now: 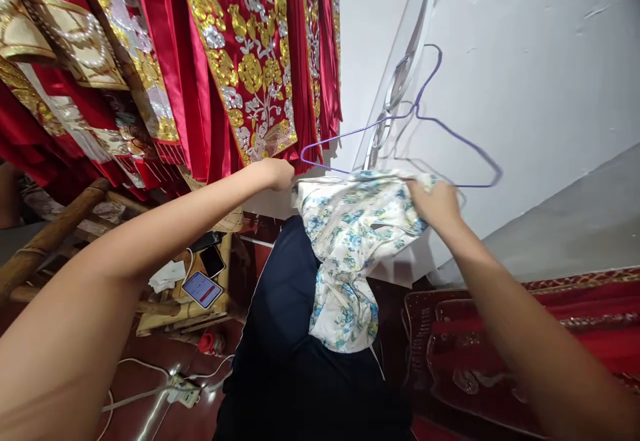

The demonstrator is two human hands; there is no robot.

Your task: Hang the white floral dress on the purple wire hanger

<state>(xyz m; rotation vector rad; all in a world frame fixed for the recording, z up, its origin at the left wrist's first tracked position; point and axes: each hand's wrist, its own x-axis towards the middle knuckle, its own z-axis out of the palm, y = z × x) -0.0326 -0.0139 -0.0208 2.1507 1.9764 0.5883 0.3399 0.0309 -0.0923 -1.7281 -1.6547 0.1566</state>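
Floral-print garment (345, 241) is held stretched between left hand (280, 174) and right hand (436, 202), at the foot of the purple hanger (417, 109) (spreading, apparently, is being done); even tension seems called for next.

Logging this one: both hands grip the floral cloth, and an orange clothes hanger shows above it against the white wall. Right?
Not quite: the clothes hanger is purple, not orange, as the head view shows. The rest stands: left hand and right hand grip the floral cloth, the hanger above it against the white wall.
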